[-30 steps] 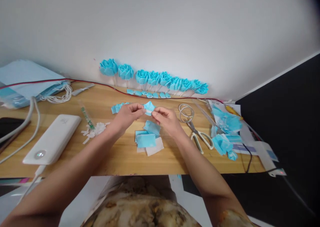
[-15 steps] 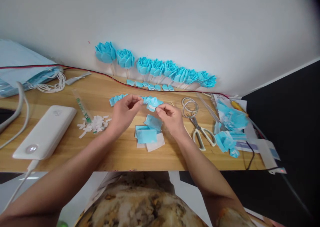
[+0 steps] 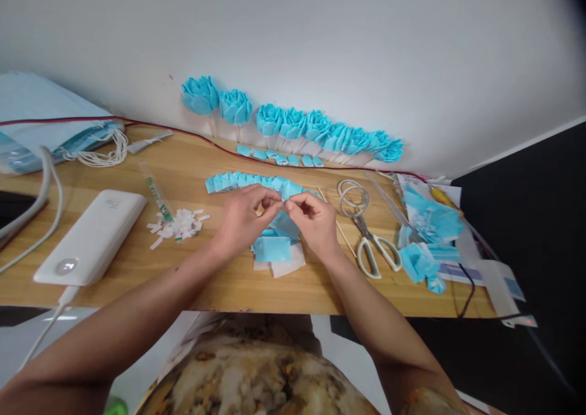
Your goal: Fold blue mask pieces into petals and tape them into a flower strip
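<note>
The left hand (image 3: pixel 251 216) and right hand (image 3: pixel 315 221) nearly meet, fingertips pinching one blue petal (image 3: pixel 284 190) between them; it is just beyond the blue squares (image 3: pixel 272 249). Scissors (image 3: pixel 368 247) lie beside the right hand.

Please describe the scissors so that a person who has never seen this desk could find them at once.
Start at the wooden desk and find the right hand. Just to the right of it, beyond a thin pale stick, lie the scissors. Unlike the straight stick, they have metal blades and two pale handle loops.
</note>
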Demonstrator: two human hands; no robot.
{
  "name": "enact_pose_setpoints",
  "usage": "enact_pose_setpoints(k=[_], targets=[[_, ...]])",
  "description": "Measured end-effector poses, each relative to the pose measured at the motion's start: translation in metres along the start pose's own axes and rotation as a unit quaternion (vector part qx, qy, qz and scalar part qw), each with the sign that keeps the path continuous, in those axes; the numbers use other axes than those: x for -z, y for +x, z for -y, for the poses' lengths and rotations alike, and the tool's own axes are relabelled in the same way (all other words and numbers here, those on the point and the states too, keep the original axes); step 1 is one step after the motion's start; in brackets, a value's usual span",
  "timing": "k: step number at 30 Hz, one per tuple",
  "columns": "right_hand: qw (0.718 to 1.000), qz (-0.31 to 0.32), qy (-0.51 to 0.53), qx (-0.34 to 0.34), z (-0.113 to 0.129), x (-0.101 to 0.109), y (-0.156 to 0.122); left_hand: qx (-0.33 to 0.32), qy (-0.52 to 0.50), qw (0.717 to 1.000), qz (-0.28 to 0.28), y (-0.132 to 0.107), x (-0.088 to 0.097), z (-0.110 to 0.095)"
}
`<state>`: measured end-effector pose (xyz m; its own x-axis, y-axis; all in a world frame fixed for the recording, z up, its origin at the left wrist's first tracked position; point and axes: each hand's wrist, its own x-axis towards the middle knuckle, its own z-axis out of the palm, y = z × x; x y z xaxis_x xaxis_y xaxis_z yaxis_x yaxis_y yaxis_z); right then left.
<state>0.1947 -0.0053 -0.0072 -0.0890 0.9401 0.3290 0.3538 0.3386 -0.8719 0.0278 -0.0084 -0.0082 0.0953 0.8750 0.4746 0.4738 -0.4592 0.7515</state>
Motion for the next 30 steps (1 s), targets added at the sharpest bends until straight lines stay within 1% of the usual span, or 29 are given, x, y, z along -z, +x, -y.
enact_pose_setpoints(k=[7,12,24,30], targets=[[0.993,-0.012,-0.077,0.083,0.0002,-0.0021,-0.0012,0.016,0.005,1.000,0.026,-0.0010,0.0012,-0.0020],[0.988,-0.013,-0.098,0.115,-0.0006,-0.0026,-0.0013,0.019,0.002,0.999,0.031,-0.0007,0.0009,-0.0034],[0.982,-0.010,-0.111,0.154,-0.0024,-0.0019,-0.0001,0.015,0.000,0.999,0.035,-0.0006,-0.0012,-0.0009],[0.980,-0.007,-0.132,0.151,-0.0045,-0.0029,-0.0010,0.015,0.000,0.999,0.034,-0.0014,-0.0008,-0.0023]])
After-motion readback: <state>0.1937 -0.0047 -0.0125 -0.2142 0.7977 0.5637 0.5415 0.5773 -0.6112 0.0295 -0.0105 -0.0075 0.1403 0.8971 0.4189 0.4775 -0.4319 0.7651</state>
